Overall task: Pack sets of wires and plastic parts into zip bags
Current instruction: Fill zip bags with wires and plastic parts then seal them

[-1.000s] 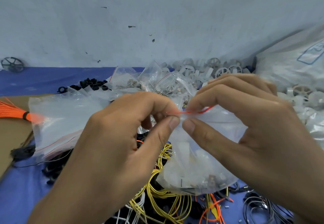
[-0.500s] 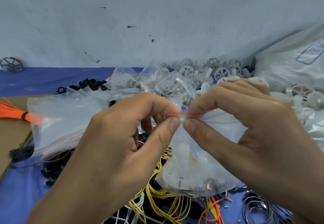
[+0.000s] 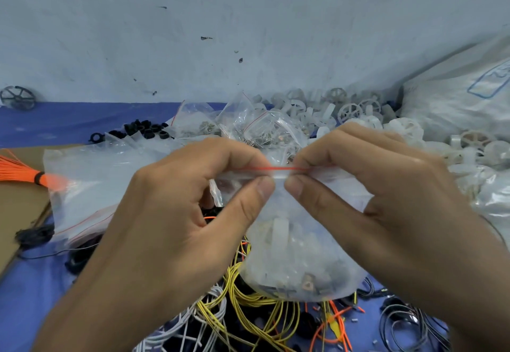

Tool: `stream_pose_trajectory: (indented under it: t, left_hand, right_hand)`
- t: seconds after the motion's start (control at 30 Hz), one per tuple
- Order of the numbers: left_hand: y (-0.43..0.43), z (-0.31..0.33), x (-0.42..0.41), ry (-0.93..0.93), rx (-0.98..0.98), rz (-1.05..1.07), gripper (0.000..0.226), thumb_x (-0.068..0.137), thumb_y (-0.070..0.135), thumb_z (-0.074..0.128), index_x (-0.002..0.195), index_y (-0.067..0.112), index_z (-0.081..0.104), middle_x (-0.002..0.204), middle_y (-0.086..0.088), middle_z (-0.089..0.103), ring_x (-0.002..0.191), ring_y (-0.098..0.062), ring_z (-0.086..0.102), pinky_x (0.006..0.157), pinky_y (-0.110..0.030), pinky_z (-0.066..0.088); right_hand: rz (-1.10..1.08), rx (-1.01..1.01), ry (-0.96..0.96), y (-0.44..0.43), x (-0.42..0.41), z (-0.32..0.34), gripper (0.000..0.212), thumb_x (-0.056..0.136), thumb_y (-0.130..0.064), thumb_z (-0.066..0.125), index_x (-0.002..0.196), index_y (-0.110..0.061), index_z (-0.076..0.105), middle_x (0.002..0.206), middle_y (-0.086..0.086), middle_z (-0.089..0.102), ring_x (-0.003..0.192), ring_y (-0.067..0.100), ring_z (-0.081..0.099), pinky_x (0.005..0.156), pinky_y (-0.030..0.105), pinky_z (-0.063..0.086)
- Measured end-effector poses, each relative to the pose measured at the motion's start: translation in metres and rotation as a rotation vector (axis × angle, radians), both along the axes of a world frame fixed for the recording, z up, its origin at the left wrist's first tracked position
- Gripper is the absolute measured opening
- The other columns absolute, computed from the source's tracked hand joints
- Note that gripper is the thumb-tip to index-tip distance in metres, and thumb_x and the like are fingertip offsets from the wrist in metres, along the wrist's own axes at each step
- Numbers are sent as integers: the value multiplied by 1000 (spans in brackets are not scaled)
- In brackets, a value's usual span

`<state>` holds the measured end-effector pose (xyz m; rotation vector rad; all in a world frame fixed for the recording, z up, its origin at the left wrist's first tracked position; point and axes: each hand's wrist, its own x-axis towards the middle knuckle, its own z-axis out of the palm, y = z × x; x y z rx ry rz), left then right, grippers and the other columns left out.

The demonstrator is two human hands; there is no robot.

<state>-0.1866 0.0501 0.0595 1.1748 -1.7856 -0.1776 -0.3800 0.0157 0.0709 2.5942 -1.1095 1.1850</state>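
A clear zip bag (image 3: 298, 255) with a red seal line hangs between my hands, holding white plastic parts and small dark pieces at its bottom. My left hand (image 3: 176, 213) pinches the bag's top strip between thumb and forefinger. My right hand (image 3: 386, 208) pinches the same strip just to the right, thumb tips nearly touching. Under the bag lie loose yellow wires (image 3: 248, 304), white wires (image 3: 187, 329) and orange wires (image 3: 331, 324).
A stack of empty zip bags (image 3: 91, 186) lies left, over an orange wire bundle (image 3: 19, 169) on cardboard. Filled bags (image 3: 248, 125), black rings (image 3: 143, 129) and white plastic wheels (image 3: 356, 109) pile up behind. A large white sack (image 3: 463, 95) stands at right; black wires (image 3: 403, 324) lie at lower right.
The bag's red seal line has straightened out and lies level between my two pinching hands. Both hands have kept their place on the strip.
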Motion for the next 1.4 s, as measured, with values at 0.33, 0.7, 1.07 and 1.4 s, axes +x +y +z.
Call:
stream_pose_trajectory:
  t: [0.33,0.7,1.07,1.4]
  left_hand:
    - [-11,-11,3,27,-25,96,8,87,39,64,94,42,62,88,27,60,84,6,55,56,-5,38]
    - [-37,-36,8,110,52,197,15,86,51,55,94,40,63,93,24,62,86,-1,60,66,-14,41]
    - [-36,-32,4,-29,-56,236,10,92,43,58,97,38,65,98,25,59,104,-2,50,86,-24,41]
    - [-37,-32,5,-44,3,230,5,93,36,63,97,38,65,98,23,60,101,-6,46,86,-27,36]
  right_hand:
    - [-81,8,-6,-11,1,-5,7,91,-36,60,91,-30,64,87,-17,62,86,14,60,92,40,40]
    - [-114,71,-88,-39,10,-31,13,92,-38,58,91,-28,67,89,-18,63,91,16,53,84,41,45]
    - [-118,40,-88,-37,7,-33,16,95,-43,53,96,-33,64,96,-20,58,98,14,47,87,35,41]
    - [-83,111,-138,-40,7,-33,11,95,-30,59,99,-22,66,99,-9,55,98,21,53,83,40,46]
